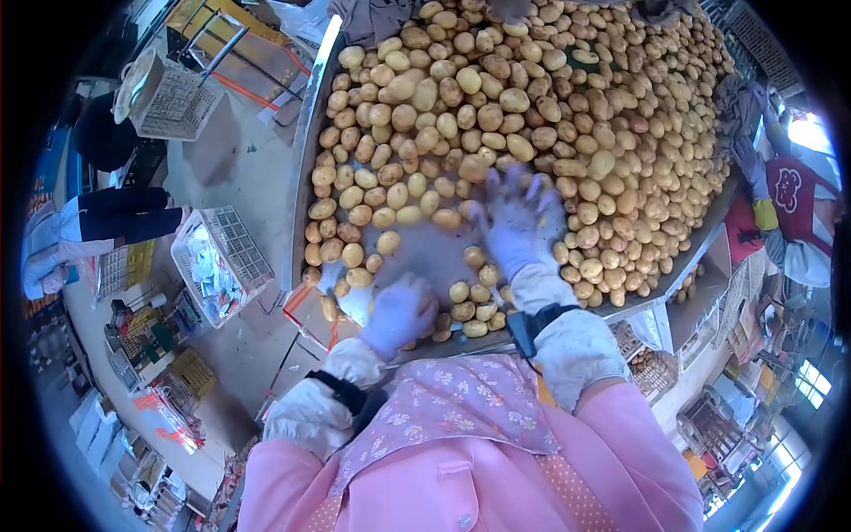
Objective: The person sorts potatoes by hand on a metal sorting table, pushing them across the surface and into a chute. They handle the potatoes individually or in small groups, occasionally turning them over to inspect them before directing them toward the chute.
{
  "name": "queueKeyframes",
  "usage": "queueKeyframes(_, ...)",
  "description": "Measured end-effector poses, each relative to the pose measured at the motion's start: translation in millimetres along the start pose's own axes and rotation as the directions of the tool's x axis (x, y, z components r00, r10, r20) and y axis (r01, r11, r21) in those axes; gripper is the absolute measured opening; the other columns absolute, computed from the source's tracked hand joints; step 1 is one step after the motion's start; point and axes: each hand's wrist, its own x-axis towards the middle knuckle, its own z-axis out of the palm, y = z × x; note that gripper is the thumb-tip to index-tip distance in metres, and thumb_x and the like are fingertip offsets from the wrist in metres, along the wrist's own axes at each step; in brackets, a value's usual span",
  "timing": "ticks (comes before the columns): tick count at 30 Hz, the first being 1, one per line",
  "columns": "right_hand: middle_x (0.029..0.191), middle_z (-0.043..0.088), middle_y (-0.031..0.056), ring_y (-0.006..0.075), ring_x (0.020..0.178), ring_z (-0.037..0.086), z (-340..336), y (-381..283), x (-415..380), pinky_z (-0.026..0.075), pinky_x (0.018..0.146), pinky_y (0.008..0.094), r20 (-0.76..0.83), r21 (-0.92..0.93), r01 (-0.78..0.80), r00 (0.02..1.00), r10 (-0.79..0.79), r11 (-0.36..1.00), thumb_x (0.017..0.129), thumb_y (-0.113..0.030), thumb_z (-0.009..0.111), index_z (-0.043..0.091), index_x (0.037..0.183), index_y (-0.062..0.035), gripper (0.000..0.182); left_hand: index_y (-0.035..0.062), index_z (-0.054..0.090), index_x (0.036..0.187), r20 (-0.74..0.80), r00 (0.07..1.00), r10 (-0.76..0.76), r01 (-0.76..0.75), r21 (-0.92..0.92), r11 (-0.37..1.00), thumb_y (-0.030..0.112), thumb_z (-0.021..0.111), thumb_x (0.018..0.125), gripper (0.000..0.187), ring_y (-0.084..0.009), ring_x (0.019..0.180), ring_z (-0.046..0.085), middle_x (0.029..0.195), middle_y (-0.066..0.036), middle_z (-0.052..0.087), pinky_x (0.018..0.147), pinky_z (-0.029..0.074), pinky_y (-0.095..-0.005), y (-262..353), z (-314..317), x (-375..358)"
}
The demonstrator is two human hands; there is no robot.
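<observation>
Many potatoes [620, 133] are heaped on a metal table [425, 251], thickest on the right side. My right hand [516, 217], in a pale purple glove, reaches into the near side of the heap with fingers spread, its fingertips beside potatoes. Lower left, my left hand [399, 315], gloved alike, is over the table's near edge; its fingers are curled and blurred, and whatever they hold, if anything, is hidden. Several loose potatoes lie between the two hands.
A white crate [222, 266] with plastic bags stands on the floor at left, near a person [106, 217] in dark clothing. Another crate [180, 102] is farther back. At the right edge a co-worker in a red apron [793, 199] reaches toward the heap.
</observation>
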Motion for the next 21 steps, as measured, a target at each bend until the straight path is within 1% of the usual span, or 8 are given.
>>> queueKeyframes(8,0.152,0.044,0.0219,0.043,0.141,0.042,-17.4,0.8,-146.7,0.027,0.12,0.0589,0.061,0.303,0.137,0.985,-0.162,0.943,0.095,-0.033,0.062,0.05,0.148,-0.0145,0.057,0.01,0.067,0.112,-0.117,0.976,-0.183,0.212,0.325,0.922,0.016,0.068,0.085,0.027,-0.0362,0.095,0.065,0.109,-0.014,0.065,0.08,0.053,-0.0478,-48.0,-18.2,4.6)
queueKeyframes(11,0.142,0.057,0.01,0.0228,0.124,0.061,-20.2,5.4,-178.1,0.049,0.104,0.0337,0.254,0.957,-0.271,0.955,0.152,0.107,0.106,-0.022,0.054,0.051,0.144,-0.0063,0.041,0.0103,0.065,0.125,-0.029,0.973,-0.23,0.228,-0.056,0.972,0.027,0.07,0.09,0.039,-0.0384,0.104,0.066,0.119,-0.016,0.065,0.088,0.053,-0.0471,5.3,-28.2,2.7)
queueKeyframes(14,0.134,0.059,0.0068,0.0168,0.117,0.061,-46.4,-17.9,-182.2,0.051,0.095,0.028,0.69,0.629,-0.565,0.722,0.049,-0.533,0.105,-0.018,0.059,0.054,0.14,-0.0036,0.038,0.0085,0.06,0.133,0.208,0.937,0.281,-0.227,-0.25,0.941,0.034,0.069,0.094,0.048,-0.0406,0.109,0.065,0.128,-0.019,0.064,0.092,0.054,-0.0459,63.9,2.1,-5.1)
queueKeyframes(15,0.12,0.063,0.0038,0.0114,0.101,0.061,-0.7,5.7,-208.2,0.052,0.082,0.0258,0.475,0.868,-0.495,0.851,0.224,0.039,0.104,-0.015,0.06,0.059,0.133,-0.0047,0.031,0.0109,0.058,0.136,0.187,0.902,0.389,-0.375,-0.106,0.921,0.03,0.068,0.094,0.048,-0.0397,0.107,0.066,0.131,-0.019,0.062,0.088,0.056,-0.0449,57.8,24.1,-11.6)
queueKeyframes(17,0.11,0.065,0.0013,0.0093,0.093,0.059,-19.3,40.0,-248.1,0.05,0.078,0.0244,0.452,0.863,-0.505,0.79,0.414,0.022,0.104,-0.014,0.059,0.063,0.127,-0.0039,0.026,0.0128,0.058,0.137,0.28,0.891,0.357,-0.364,-0.028,0.931,0.028,0.068,0.094,0.046,-0.0389,0.107,0.067,0.133,-0.018,0.062,0.086,0.057,-0.0445,33.2,31.4,-14.3)
queueKeyframes(18,0.104,0.066,0.0003,0.0085,0.088,0.059,-24.0,71.4,-273.9,0.049,0.077,0.0236,0.088,0.713,-0.362,0.896,0.436,0.601,0.104,-0.012,0.058,0.065,0.125,-0.0042,0.024,0.0148,0.058,0.137,0.368,0.881,0.298,-0.339,0.051,0.939,0.026,0.067,0.094,0.046,-0.0381,0.106,0.067,0.135,-0.018,0.061,0.084,0.057,-0.0441,19.2,27.4,-19.7)
queueKeyframes(19,0.109,0.067,0.0025,0.0095,0.092,0.06,-39.6,97.8,-298.7,0.049,0.078,0.0231,0.223,0.812,-0.462,0.811,0.541,0.357,0.103,-0.012,0.057,0.063,0.129,-0.0054,0.027,0.015,0.065,0.129,0.241,0.895,0.374,-0.4,0.068,0.914,0.02,0.061,0.094,0.035,-0.0358,0.1,0.069,0.134,-0.015,0.062,0.082,0.058,-0.0442,11.9,13.1,-25.7)
queueKeyframes(21,0.116,0.067,0.0088,0.019,0.1,0.065,-49.0,158.2,-348.5,0.052,0.085,0.0287,-0.051,-0.012,-0.404,0.914,0.403,0.915,0.1,-0.009,0.059,0.061,0.13,-0.0044,0.031,0.0141,0.068,0.122,0.219,0.899,0.379,-0.419,0.177,0.891,0.019,0.063,0.092,0.031,-0.0383,0.092,0.068,0.131,-0.016,0.063,0.08,0.057,-0.0475,-32.5,6.9,-38.3)
